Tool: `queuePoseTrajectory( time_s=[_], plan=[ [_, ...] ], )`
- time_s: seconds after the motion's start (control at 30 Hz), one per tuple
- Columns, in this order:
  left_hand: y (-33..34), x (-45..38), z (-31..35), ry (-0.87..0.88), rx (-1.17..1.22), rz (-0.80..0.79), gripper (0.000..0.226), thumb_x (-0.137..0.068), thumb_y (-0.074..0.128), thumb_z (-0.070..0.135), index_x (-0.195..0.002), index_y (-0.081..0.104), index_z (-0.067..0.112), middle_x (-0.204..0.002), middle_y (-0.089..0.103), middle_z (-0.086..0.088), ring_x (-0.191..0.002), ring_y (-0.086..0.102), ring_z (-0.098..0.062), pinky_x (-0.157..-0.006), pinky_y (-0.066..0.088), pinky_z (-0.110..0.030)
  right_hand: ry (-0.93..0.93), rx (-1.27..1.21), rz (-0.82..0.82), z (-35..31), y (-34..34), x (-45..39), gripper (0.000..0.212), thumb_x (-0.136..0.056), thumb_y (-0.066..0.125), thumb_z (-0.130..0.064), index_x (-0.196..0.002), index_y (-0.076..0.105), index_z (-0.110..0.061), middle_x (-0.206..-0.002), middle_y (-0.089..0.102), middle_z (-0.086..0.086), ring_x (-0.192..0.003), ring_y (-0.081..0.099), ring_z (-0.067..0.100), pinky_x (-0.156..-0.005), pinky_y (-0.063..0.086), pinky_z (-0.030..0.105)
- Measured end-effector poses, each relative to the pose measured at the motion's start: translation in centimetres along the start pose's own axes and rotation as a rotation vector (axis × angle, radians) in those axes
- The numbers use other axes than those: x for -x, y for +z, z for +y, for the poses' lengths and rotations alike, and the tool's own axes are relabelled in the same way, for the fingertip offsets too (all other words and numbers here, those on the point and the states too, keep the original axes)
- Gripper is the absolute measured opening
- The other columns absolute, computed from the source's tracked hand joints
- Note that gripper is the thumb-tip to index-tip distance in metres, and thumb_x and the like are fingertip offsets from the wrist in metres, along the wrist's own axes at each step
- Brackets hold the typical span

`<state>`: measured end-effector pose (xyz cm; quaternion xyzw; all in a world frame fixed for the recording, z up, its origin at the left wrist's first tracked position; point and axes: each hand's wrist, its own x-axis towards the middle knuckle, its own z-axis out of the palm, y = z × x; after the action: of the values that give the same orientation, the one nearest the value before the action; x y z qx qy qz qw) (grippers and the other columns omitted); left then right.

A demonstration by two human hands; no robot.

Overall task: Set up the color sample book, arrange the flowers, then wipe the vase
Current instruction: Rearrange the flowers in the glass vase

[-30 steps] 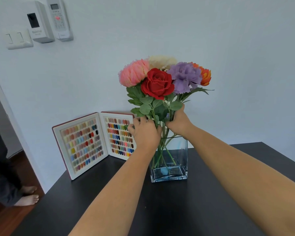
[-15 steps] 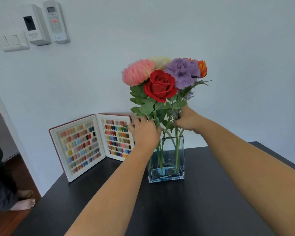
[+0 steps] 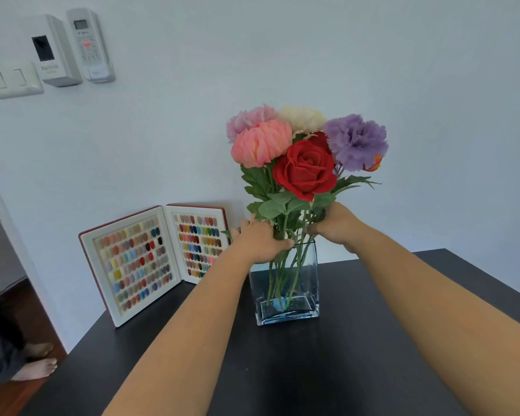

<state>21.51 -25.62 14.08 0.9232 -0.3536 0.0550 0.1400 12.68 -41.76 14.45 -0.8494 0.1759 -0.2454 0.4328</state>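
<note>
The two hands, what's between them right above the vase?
In the head view, the green flower stems and leaves run up between the left hand and right hand, just above the rim of the glass vase.

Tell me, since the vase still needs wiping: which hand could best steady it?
Probably the left hand: it grips the stems right at the glass vase rim, its fingers already over the edge. The right hand holds stems higher, clear of the glass.
</note>
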Motion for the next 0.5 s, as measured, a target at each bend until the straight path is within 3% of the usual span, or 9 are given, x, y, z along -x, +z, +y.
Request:
queuePoseTrajectory(
  time_s=[0.07,0.13,0.23,0.33,0.5],
  plan=[
    [-0.9,0.1,-0.9,0.068,0.259,0.001,0.065,-0.088,0.061,0.056,-0.139,0.05,0.018,-0.145,0.048,-0.005,-0.133,0.042,-0.03,-0.109,0.034,-0.042,0.029,0.05,0.039,0.4,-0.5,0.0,0.04,-0.077,0.075,-0.018,-0.114,0.062,-0.008,-0.118,0.06,0.017,-0.104,0.058,0.034,-0.09,0.048,0.04],
    [-1.3,0.3,-1.6,0.091,0.419,0.077,0.059,-0.084,0.069,0.052,-0.132,0.058,0.02,-0.135,0.058,-0.003,-0.122,0.053,-0.028,-0.105,0.041,-0.041,0.063,0.15,0.043,0.7,-0.8,0.2,0.043,-0.08,0.073,-0.031,-0.118,0.063,-0.013,-0.125,0.055,0.015,-0.116,0.05,0.035,-0.102,0.041,0.044],
    [-0.7,0.3,-1.8,-0.011,0.397,0.199,0.071,-0.072,0.073,0.065,-0.119,0.067,0.012,-0.118,0.065,-0.012,-0.11,0.058,-0.032,-0.095,0.047,-0.048,0.035,0.233,0.022,1.0,-0.5,0.6,0.037,-0.084,0.068,-0.038,-0.115,0.067,-0.017,-0.121,0.061,0.014,-0.119,0.047,0.032,-0.105,0.035,0.044],
    [0.3,0.3,-1.8,-0.037,0.434,0.235,0.086,-0.058,0.065,0.08,-0.122,0.068,0.021,-0.123,0.064,-0.003,-0.115,0.057,-0.027,-0.098,0.043,-0.051,0.008,0.353,0.029,1.1,0.3,0.9,0.039,-0.088,0.061,-0.047,-0.117,0.067,-0.021,-0.119,0.062,0.012,-0.119,0.045,0.032,-0.102,0.032,0.039],
    [1.4,-0.3,-1.7,-0.049,0.275,0.368,0.073,-0.065,0.061,0.081,-0.118,0.07,0.031,-0.122,0.065,0.007,-0.115,0.057,-0.023,-0.094,0.035,-0.046,0.059,0.242,0.052,2.2,1.7,0.5,0.044,-0.085,0.06,-0.055,-0.115,0.068,-0.023,-0.12,0.06,0.01,-0.119,0.044,0.034,-0.094,0.031,0.037]
  ],
)
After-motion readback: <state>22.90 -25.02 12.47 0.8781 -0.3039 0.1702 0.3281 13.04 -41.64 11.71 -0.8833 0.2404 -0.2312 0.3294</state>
